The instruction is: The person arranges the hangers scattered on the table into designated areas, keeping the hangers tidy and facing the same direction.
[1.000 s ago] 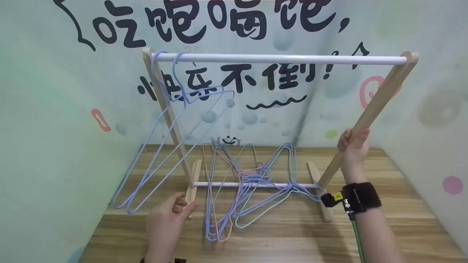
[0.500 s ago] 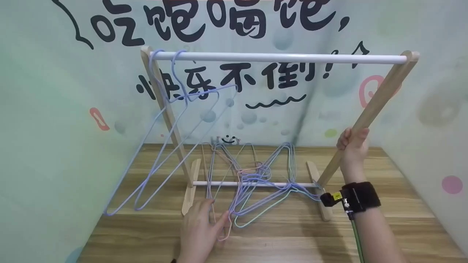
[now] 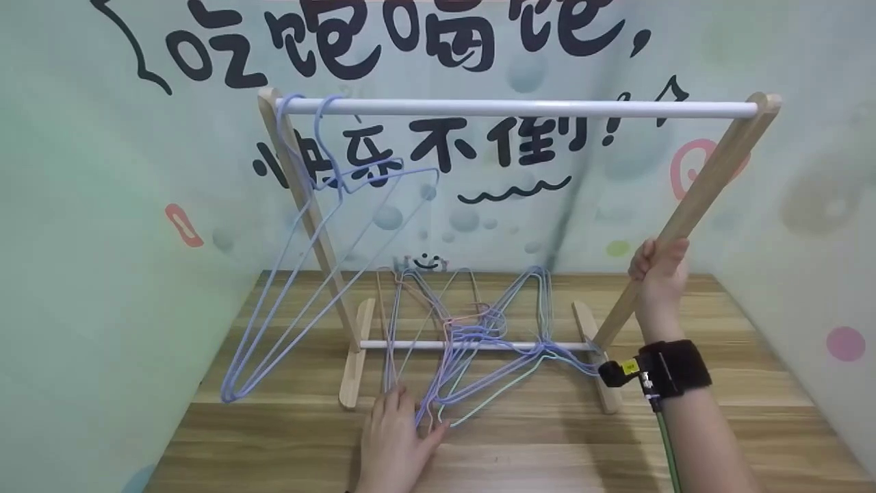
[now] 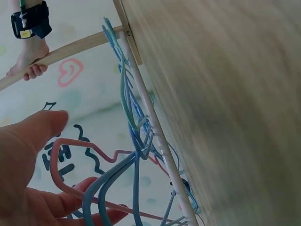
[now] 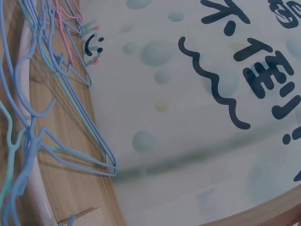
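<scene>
Left hand (image 3: 400,445) in the hanger pile (image 3: 465,342); right hand (image 3: 658,270) bracing the rack.
Left fingers (image 4: 70,200) curled round a pink wire hanger (image 4: 77,150) on the table (image 3: 547,445); right fingers wrapped the rack's slanted wooden leg (image 3: 698,198), probably steadying it; two blue hangers (image 3: 321,239) hung on the rail (image 3: 520,108).

Left hand (image 3: 397,445): wrist cut off by bottom edge in head view; fingertips buried among tangled hangers (image 3: 465,342), exact wire pinched unclear. In left wrist view, palm cut off by left and bottom edges. Table (image 4: 235,94) blurred there. Right hand (image 3: 658,270): palm hidden behind rack leg (image 3: 691,205); absent from right wrist view. Hanger count in tangle impossible to tell. Wall lettering (image 3: 383,34) cut off by top edge.
</scene>
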Demonstrator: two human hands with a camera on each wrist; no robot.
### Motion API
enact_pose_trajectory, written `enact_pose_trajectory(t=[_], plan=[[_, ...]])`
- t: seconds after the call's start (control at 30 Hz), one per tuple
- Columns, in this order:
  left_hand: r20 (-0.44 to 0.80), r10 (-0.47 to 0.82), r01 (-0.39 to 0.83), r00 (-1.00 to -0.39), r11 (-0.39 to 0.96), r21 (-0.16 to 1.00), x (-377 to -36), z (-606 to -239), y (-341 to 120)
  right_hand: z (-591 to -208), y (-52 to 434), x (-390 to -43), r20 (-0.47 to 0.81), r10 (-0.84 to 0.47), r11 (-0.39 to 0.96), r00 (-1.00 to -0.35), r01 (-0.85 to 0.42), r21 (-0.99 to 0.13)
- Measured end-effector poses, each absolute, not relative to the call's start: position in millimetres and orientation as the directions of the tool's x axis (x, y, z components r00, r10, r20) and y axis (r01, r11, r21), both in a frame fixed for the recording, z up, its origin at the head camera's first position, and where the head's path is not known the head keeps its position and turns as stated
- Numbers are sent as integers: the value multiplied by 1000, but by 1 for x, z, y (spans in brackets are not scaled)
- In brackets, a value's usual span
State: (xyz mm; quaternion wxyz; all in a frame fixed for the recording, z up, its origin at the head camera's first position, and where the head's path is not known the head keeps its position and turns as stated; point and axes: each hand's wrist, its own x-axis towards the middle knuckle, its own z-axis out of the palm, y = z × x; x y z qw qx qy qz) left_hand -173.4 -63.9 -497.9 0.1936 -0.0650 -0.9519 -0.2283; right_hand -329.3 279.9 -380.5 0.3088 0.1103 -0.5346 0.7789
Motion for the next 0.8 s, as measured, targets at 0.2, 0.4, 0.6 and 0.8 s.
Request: enact_pose_trajectory(t=[0.2, 0.4, 0.6, 0.8], plan=[[427, 48, 226, -903, 898, 377, -173, -502, -65, -381, 279, -329, 506, 375, -227, -777, -606, -762], [412, 58, 235, -910, 889, 393, -171, -500, -66, -381, 279, -328, 502, 381, -211, -776, -602, -770], [425, 60, 242, -903, 889, 389, -170, -499, -67, -381, 279, -328, 500, 388, -193, -774, -599, -777], [520, 36, 252, -853, 902, 351, -168, -498, -69, -380, 278, -328, 510, 370, -244, -776, -611, -753]])
